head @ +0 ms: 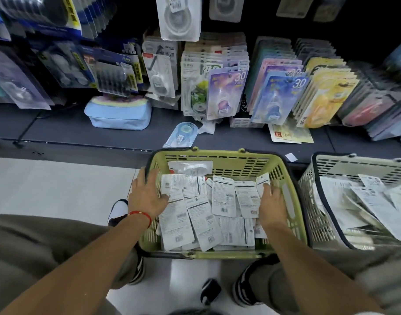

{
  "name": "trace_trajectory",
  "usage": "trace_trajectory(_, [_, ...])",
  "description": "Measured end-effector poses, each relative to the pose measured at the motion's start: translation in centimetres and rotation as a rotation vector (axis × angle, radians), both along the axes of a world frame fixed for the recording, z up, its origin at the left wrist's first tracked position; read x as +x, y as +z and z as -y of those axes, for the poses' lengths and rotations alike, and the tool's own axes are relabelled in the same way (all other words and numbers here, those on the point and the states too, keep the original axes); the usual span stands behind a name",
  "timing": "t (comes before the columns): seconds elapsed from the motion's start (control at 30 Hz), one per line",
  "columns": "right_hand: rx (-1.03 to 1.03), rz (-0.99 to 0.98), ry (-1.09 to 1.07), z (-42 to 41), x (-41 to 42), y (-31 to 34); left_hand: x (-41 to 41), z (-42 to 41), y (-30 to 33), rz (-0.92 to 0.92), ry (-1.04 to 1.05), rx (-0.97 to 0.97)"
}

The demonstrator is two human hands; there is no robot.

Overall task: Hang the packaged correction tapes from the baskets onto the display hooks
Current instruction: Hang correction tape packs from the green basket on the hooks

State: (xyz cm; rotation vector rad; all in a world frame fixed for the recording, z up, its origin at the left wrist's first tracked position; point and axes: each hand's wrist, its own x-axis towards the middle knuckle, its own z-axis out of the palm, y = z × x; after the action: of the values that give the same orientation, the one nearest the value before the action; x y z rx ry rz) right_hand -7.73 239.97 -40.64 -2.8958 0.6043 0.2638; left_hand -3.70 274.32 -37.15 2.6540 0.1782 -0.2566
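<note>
Clearly picking is under way: both the left hand (147, 195) and right hand (271, 202) rest with relaxed, ungripping fingers on packaged correction tapes (201, 214) heaped in the green basket (292, 214), so next comes pinching one card free

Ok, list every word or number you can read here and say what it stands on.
"30": purple blister card on the display.
"30": blue blister card to its right.
"88", partly hidden: white card with a green tape.
Yellow-and-black strips on the dark packs: print too blurred.
White backing cards in the green plastic basket: barcodes and fine print, too small.
Cards in the white basket: unreadable.
</note>
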Motion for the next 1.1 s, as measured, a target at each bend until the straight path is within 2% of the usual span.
trace_trajectory(0.1, [0.167, -0.024, -0.022, -0.5, -0.1, 0.0, -0.5, 1.5, 0.7, 0.141, -0.122, 0.229])
trace_trajectory(0.2, [0.210, 0.078, -0.138, -1.5, 0.0, 0.8, -0.6, 4.1, 1.6, 0.188, -0.286, 0.134])
trace_trajectory(0.27, [0.198, 0.233, -0.187, -2.5, 0.5, 2.0, -0.6, 6.6, 2.3, 0.076, -0.278, -0.093])
trace_trajectory(0.33, [0.242, 0.429, -0.161, -4.8, 1.2, 4.0, -0.8, 9.1, 3.3, -0.102, -0.176, -0.395])
trace_trajectory(0.4, [0.434, 0.542, -0.080, -8.1, 1.6, 6.1, -0.6, 10.9, 4.3, -0.289, 0.031, -0.807])
trace_trajectory(0.47, [0.657, 0.543, 0.047, -11.3, 1.7, 7.3, 0.0, 11.6, 4.9, -0.454, 0.265, -1.210])
trace_trajectory(0.53, [0.726, 0.522, 0.199, -13.5, 1.3, 7.1, 0.6, 11.2, 4.8, -0.463, 0.396, -1.349])
trace_trajectory(0.6, [0.751, 0.566, 0.260, -14.2, 1.1, 5.7, 0.9, 10.2, 4.0, -0.413, 0.499, -1.381])
trace_trajectory(0.67, [0.783, 0.592, 0.107, -13.3, 1.6, 4.1, 0.7, 9.1, 2.8, -0.371, 0.536, -1.295])
trace_trajectory(0.7, [0.729, 0.541, 0.029, -12.5, 2.1, 3.0, 0.6, 8.6, 2.4, -0.352, 0.527, -1.191])
trace_trajectory(0.77, [0.501, 0.200, -0.019, -10.6, 2.8, 0.2, 0.4, 7.9, 1.8, -0.329, 0.491, -1.037])
trace_trajectory(0.83, [0.364, -0.142, 0.024, -9.7, 2.7, -1.9, 0.4, 7.6, 1.5, -0.323, 0.500, -1.026])
trace_trajectory(0.87, [0.337, -0.219, 0.048, -9.7, 2.4, -2.6, 0.4, 7.7, 1.4, -0.335, 0.513, -1.026])
trace_trajectory(1.0, [0.239, -0.211, 0.095, -10.0, 2.4, -3.4, 0.4, 8.1, 1.4, -0.342, 0.476, -0.988])
trace_trajectory(1.1, [0.233, -0.296, 0.140, -9.7, 2.5, -2.8, 0.2, 8.4, 1.6, -0.337, 0.482, -0.998])
